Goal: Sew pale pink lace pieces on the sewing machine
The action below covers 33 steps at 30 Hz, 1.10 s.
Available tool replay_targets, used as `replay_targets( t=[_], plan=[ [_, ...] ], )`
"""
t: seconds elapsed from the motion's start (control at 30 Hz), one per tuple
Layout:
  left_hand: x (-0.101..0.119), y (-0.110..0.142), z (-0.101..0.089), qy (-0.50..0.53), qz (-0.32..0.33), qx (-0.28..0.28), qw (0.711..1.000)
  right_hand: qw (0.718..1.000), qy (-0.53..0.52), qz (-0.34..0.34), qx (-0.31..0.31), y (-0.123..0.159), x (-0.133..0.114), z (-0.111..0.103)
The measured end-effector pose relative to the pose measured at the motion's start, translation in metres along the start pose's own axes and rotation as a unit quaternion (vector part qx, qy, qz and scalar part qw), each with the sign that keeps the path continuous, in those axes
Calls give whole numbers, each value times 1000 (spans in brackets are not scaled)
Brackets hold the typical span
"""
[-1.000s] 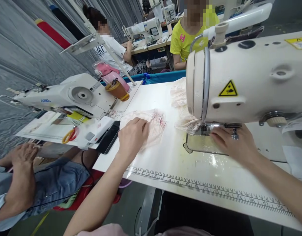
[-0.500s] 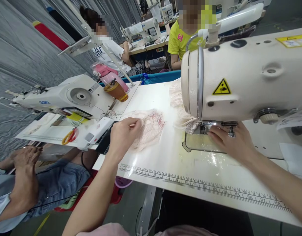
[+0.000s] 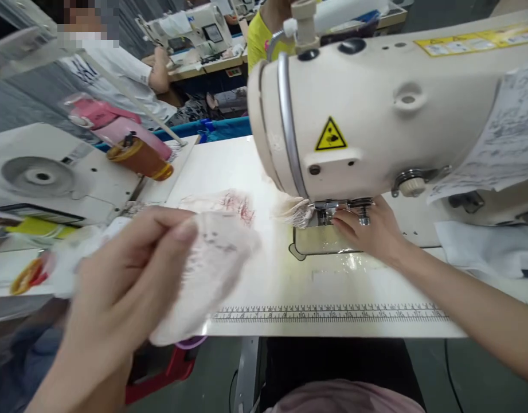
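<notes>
My left hand (image 3: 139, 269) is raised close to the camera, thumb and fingers pinched on the edge of a pale pink fabric piece (image 3: 221, 258) with small dark marks. The fabric hangs above the table, slightly blurred. Behind it, another pale piece with red stitching or lace (image 3: 238, 206) lies flat. At the sewing machine (image 3: 358, 115), my right hand (image 3: 371, 232) is bent around the presser foot (image 3: 326, 212), its thumb beside the metal. Some of its fingers are hidden, and what they grip cannot be made out. Gathered pale fabric (image 3: 293, 212) bunches left of the foot.
A printed ruler (image 3: 332, 314) runs along the table's front edge. Left stand a pink bottle (image 3: 121, 129), an amber cup (image 3: 139, 158) and a second sewing machine (image 3: 44, 172). Orange-handled scissors (image 3: 27, 275) lie there. White cloth (image 3: 482, 246) sits right. Co-workers are beyond the table.
My left hand has lifted a fabric piece off the table and brought it nearer the camera. My right hand stays at the presser foot. The view has shifted right.
</notes>
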<state>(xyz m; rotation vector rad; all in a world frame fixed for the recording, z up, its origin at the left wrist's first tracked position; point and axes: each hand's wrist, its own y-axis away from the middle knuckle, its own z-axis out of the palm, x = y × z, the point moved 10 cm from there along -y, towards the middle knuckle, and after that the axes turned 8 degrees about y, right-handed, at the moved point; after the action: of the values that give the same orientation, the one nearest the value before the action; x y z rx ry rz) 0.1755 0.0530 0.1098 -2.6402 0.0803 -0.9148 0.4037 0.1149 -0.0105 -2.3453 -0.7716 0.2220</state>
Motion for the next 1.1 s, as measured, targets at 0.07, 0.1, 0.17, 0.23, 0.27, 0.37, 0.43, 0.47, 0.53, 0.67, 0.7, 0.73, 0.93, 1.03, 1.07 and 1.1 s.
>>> replay_targets(
  t=[0.07, 0.1, 0.17, 0.23, 0.27, 0.37, 0.43, 0.47, 0.53, 0.67, 0.7, 0.73, 0.93, 1.03, 1.07, 1.1],
  plan=[
    [3, -4, 42, 97, -13, -62, 993, 998, 32, -25, 37, 0, -4, -6],
    [3, -6, 69, 118, -9, -119, 986, 997, 43, -37, 52, 1, -6, -8],
    [-5, -7, 116, 89, -4, -215, 972, 996, 43, -43, 64, 1, -6, -9],
    [-14, -7, 142, -22, 32, -233, 972, 996, 38, -33, 71, 1, -3, -9],
    [-11, -7, 146, -78, 78, -204, 973, 996, 38, -24, 72, 1, -1, -9],
    [21, 13, 152, -145, 271, -122, 944, 997, 38, -8, 70, 0, 1, -11],
    [38, 34, 163, -133, 358, -128, 915, 998, 35, -15, 53, -1, -3, -10],
    [41, 41, 170, -131, 375, -140, 907, 998, 33, -25, 40, 0, -6, -8],
    [40, 45, 183, -137, 374, -154, 904, 998, 34, -47, 13, 2, -14, -4],
    [30, 39, 194, -138, 359, -147, 911, 995, 42, -41, -76, 6, -18, 10],
    [28, 37, 194, -134, 359, -143, 912, 993, 31, -28, -107, 7, -16, 15],
    [26, 35, 194, -129, 359, -139, 914, 991, 14, -13, -133, 7, -15, 20],
    [22, 27, 192, -116, 351, -123, 921, 989, -59, 53, -126, 6, -5, 27],
    [22, 24, 193, -123, 345, -123, 922, 989, -60, 68, -117, 9, -2, 32],
    [21, 23, 194, -124, 343, -124, 923, 989, -60, 71, -118, 10, -1, 33],
    [21, 23, 194, -124, 341, -124, 924, 989, -58, 72, -119, 10, -1, 34]
  ],
)
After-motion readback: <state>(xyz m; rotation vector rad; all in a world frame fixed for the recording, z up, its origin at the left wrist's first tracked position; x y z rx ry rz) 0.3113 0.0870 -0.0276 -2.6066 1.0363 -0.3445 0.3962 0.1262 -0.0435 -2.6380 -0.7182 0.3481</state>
